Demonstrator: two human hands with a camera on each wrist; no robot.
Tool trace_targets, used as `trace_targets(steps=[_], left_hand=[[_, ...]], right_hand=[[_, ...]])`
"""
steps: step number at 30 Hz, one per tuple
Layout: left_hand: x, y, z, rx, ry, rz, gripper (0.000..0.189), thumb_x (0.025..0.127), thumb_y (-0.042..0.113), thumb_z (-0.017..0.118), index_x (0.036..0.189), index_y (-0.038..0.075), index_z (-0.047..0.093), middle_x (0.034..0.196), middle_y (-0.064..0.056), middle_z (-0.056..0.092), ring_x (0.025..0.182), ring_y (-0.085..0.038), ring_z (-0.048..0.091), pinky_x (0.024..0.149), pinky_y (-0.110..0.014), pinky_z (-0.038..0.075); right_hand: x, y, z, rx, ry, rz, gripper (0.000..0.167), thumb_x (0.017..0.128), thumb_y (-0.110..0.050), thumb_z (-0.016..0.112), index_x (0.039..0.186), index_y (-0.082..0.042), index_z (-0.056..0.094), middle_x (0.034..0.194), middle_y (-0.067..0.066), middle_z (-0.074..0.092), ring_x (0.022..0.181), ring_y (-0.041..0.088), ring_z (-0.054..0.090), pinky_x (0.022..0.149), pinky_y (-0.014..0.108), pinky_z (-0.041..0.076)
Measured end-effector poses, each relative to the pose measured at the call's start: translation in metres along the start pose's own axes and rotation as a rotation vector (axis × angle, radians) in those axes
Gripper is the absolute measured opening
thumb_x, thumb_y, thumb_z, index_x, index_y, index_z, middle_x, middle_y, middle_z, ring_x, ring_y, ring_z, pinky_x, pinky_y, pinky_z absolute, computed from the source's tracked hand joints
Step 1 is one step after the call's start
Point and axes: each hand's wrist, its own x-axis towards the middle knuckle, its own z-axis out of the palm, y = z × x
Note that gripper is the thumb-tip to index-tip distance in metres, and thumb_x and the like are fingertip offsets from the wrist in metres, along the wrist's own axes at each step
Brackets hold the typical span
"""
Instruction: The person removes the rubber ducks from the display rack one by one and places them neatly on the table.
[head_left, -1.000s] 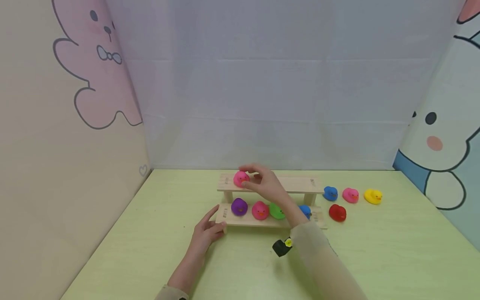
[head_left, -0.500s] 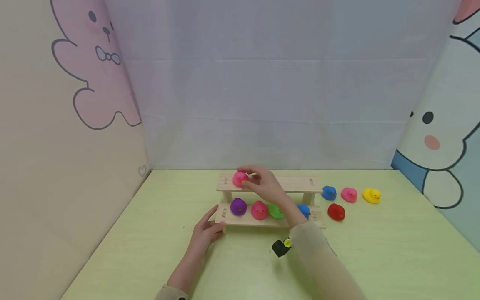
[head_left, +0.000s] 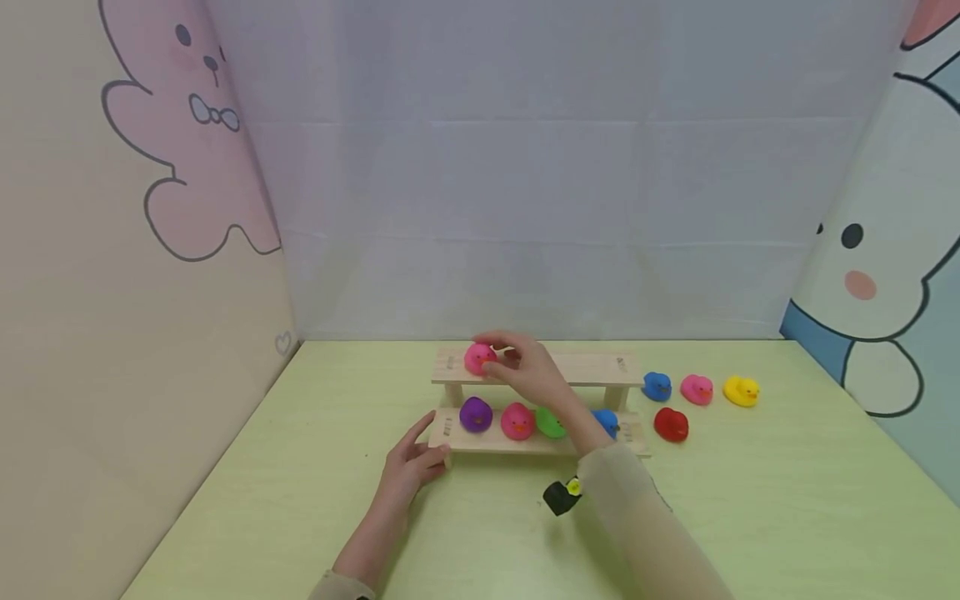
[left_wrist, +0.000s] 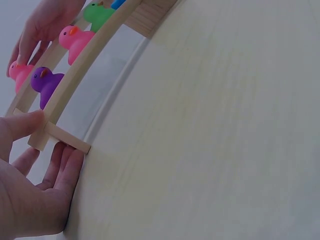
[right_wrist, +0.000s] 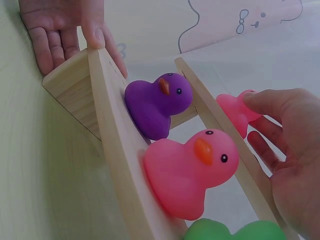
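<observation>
Left hand (head_left: 411, 463): flat on the desk (head_left: 300, 500), straight fingers and thumb bracing the left end of the rack (head_left: 540, 367); it grips nothing.

Rack, lower shelf, left to right: purple duck (head_left: 476, 414), pink duck (head_left: 517, 421), green duck (head_left: 552, 423), blue duck (head_left: 609, 422), the last two partly hidden behind the right forearm. Four ducks placed.

Rack, upper shelf: one duck, the upper pink duck (head_left: 479, 358), at the left end. Right hand (head_left: 529, 372): fingertips curled around this duck, which sits on the shelf. Judged as being set down; rest of the upper shelf bare.

Desk, right of the rack: loose blue duck (head_left: 657, 386), loose pink duck (head_left: 697, 389), yellow duck (head_left: 741, 391) in a row, red duck (head_left: 671, 425) in front of them. Four ducks unplaced; roughly half the work appears left.

Writing: small dark marks at the shelf ends, too small to read. No brand visible. Cartoon animals on the side panels (head_left: 195, 167), without legible text.
</observation>
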Motion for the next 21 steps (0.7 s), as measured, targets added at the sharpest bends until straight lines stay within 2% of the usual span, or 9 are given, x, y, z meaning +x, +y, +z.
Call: trace_targets(steps=[8, 13, 17, 21], left_hand=[[0.0, 0.0, -0.001, -0.002, 0.001, 0.006, 0.069, 0.091, 0.018, 0.071, 0.152, 0.019, 0.04, 0.107, -0.01, 0.066, 0.085, -0.014, 0.067, 0.087, -0.034, 0.06], [-0.002, 0.0, 0.0, -0.006, -0.002, -0.008, 0.069, 0.091, 0.019, 0.071, 0.152, 0.019, 0.04, 0.103, -0.008, 0.063, 0.085, -0.014, 0.066, 0.086, -0.033, 0.06], [-0.003, 0.001, 0.001, -0.01, -0.004, 0.0, 0.068, 0.091, 0.018, 0.07, 0.152, 0.018, 0.039, 0.103, -0.008, 0.064, 0.084, -0.014, 0.066, 0.086, -0.033, 0.06], [-0.002, 0.001, 0.001, -0.011, 0.001, -0.003, 0.068, 0.091, 0.018, 0.07, 0.152, 0.018, 0.04, 0.104, -0.009, 0.063, 0.083, -0.013, 0.066, 0.085, -0.032, 0.06]], right_hand=[[0.0, -0.002, 0.0, 0.042, 0.018, 0.005, 0.04, 0.094, -0.016, 0.067, 0.134, -0.015, 0.061, 0.132, 0.005, 0.063, 0.119, 0.023, 0.058, 0.104, 0.039, 0.051], [-0.004, -0.003, -0.003, 0.048, 0.033, 0.024, 0.04, 0.094, -0.02, 0.068, 0.134, -0.02, 0.061, 0.134, 0.001, 0.062, 0.12, 0.021, 0.056, 0.105, 0.041, 0.049], [-0.009, -0.003, -0.008, 0.041, 0.05, 0.028, 0.04, 0.093, -0.023, 0.069, 0.132, -0.024, 0.062, 0.133, -0.003, 0.063, 0.12, 0.018, 0.056, 0.105, 0.043, 0.048], [-0.015, -0.003, -0.017, 0.039, 0.067, 0.017, 0.04, 0.093, -0.021, 0.069, 0.131, -0.023, 0.062, 0.131, -0.003, 0.064, 0.119, 0.019, 0.057, 0.105, 0.044, 0.047]])
